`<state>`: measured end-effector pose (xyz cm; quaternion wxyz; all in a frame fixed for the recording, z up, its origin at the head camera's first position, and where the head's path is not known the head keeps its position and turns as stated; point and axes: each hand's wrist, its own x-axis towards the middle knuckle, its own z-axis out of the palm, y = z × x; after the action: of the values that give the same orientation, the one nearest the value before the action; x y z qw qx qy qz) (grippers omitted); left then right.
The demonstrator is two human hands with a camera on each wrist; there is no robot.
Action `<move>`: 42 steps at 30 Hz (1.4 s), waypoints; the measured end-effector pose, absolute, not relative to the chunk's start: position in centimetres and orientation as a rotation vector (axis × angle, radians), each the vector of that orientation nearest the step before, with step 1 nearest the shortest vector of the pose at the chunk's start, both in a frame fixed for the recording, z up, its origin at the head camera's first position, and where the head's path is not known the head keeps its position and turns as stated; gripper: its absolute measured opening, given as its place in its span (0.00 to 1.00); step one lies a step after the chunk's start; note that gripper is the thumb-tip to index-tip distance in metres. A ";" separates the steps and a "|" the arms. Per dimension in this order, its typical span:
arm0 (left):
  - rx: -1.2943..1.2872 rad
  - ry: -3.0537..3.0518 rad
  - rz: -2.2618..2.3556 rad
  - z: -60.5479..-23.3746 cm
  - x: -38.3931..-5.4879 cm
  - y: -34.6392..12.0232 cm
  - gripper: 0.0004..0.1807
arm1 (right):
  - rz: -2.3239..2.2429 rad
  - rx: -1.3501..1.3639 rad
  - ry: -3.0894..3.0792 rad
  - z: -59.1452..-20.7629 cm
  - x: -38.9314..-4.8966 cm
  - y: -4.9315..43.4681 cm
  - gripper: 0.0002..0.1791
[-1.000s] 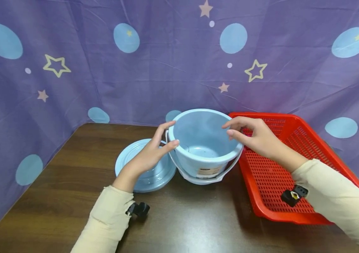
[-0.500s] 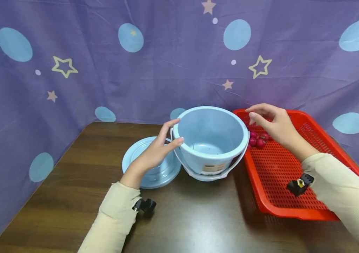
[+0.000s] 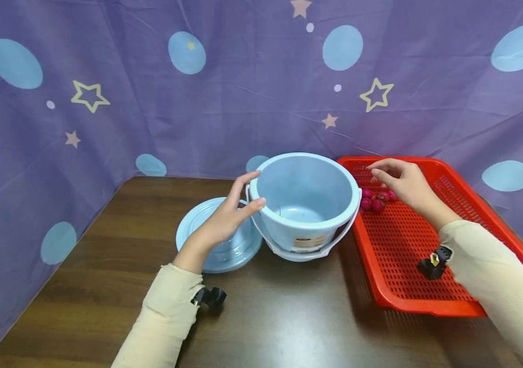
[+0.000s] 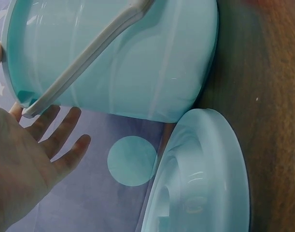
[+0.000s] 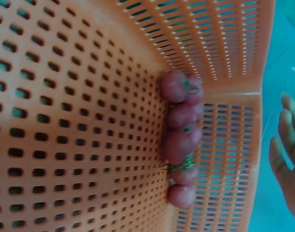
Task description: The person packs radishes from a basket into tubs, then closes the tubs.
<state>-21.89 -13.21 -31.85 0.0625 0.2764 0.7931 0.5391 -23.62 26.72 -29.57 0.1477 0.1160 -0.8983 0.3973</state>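
A light blue bucket (image 3: 307, 189) stands tilted slightly toward me, its white handle (image 3: 302, 254) hanging down in front. My left hand (image 3: 220, 220) rests at the bucket's left rim, thumb and forefinger spread along it; in the left wrist view the other fingers lie loosely extended by the handle's pivot. My right hand (image 3: 406, 184) hovers over the back of a red basket (image 3: 417, 305), fingers loosely bent with nothing between them. Below it, several small round red fruits (image 5: 178, 145) with green stem ends, tomato-like, lie in a row against the basket's back wall.
A light blue lid (image 3: 224, 258) lies on the brown wooden table (image 3: 105, 286), left of the bucket and partly behind my left hand. The basket stands close to the bucket's right side. A purple curtain (image 3: 243, 102) with stars hangs behind the table.
My right hand has moved from over the bucket's right rim rightward to above the basket, uncovering the red fruits, then dipped slightly. My left hand stays at the bucket's rim.
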 end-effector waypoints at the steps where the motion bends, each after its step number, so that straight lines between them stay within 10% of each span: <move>1: 0.832 2.398 1.631 -31.9 -21.9 -13.2 0.37 | 1.118 0.305 -2.605 -29.8 -23.7 26.9 0.15; 42: 0.827 2.385 1.658 -32.1 -21.8 -13.1 0.37 | 1.020 0.308 -3.139 -34.0 -25.5 30.1 0.21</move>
<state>-21.78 -13.10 -32.06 0.0605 0.2732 0.7883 0.5480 -25.53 30.13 -33.98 -0.0867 0.0926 -0.9434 0.3065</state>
